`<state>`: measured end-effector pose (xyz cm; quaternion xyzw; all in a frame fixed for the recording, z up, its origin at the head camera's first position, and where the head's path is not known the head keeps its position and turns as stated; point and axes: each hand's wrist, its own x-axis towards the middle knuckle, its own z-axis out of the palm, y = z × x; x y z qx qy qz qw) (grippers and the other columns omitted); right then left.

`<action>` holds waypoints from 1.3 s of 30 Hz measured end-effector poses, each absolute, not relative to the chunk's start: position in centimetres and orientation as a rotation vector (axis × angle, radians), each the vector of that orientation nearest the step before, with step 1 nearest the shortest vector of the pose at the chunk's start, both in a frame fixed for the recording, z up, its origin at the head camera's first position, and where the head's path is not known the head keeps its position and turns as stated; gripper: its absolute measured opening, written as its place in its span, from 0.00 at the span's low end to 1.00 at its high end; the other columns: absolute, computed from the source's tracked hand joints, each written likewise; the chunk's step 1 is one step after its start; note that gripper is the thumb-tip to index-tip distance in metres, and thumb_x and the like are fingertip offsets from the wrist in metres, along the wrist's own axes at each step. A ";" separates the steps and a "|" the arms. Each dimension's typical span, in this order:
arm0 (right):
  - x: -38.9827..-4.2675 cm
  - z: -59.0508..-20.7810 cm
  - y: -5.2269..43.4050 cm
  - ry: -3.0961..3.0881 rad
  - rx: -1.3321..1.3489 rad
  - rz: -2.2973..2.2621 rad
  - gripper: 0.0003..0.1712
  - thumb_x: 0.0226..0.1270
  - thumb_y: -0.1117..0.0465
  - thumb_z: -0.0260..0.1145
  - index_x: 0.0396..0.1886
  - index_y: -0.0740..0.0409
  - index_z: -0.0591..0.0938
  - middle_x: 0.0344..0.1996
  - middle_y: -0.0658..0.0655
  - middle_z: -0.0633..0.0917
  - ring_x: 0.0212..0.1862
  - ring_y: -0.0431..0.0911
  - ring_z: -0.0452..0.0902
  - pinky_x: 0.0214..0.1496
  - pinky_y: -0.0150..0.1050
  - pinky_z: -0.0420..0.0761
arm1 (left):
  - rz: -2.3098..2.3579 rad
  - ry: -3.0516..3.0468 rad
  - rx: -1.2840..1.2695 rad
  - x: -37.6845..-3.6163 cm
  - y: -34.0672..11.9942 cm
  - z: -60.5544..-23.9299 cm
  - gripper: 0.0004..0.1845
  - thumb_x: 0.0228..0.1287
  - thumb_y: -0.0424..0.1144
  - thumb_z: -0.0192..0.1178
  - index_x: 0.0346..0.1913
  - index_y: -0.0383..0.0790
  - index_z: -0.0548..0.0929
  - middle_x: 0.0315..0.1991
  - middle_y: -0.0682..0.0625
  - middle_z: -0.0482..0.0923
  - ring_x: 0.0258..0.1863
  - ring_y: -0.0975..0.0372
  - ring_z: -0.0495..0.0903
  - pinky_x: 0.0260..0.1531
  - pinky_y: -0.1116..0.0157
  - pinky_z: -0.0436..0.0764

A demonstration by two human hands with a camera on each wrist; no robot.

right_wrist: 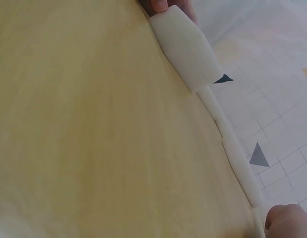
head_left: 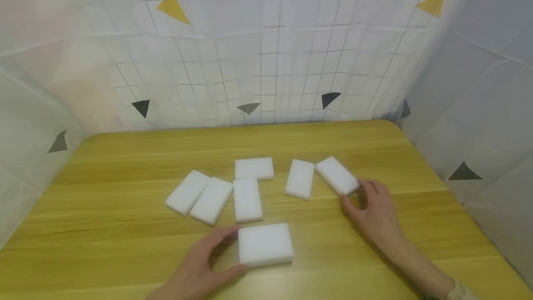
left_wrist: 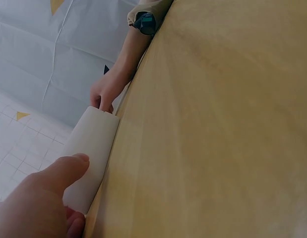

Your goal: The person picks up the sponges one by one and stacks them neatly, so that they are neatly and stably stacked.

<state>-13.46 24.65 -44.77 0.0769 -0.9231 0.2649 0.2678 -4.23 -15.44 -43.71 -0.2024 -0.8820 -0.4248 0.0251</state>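
The left hand point(head_left: 200, 265) grips the near white rectangular foam block point(head_left: 265, 244) between thumb and fingers, flat on the yellow wooden worktop point(head_left: 125, 244). The right hand point(head_left: 374, 212) pinches the far-right white foam block point(head_left: 337, 175).

White foam blocks point(head_left: 247, 199) on yellow wood-grain table point(head_left: 374, 147); white backdrop cloth point(head_left: 258, 50), thin grey grid, yellow, grey, black triangles.

Two bare hands, the left hand point(head_left: 199, 267) and the right hand point(head_left: 376, 212), both without rings or gloves. A beige cuff point(head_left: 458, 290) over a dark teal wristband point(left_wrist: 145, 22) circles the right wrist.
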 end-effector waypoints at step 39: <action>-11.1 -43.9 20.4 -2.107 0.684 1.021 0.29 0.53 0.55 0.74 0.54 0.64 0.82 0.47 0.59 0.83 0.43 0.52 0.78 0.52 0.28 0.74 | -1.374 -2.612 -0.741 -4.3 -15.6 -43.9 0.36 0.57 0.52 0.73 0.69 0.52 0.73 0.60 0.64 0.77 0.58 0.64 0.80 0.58 0.65 0.80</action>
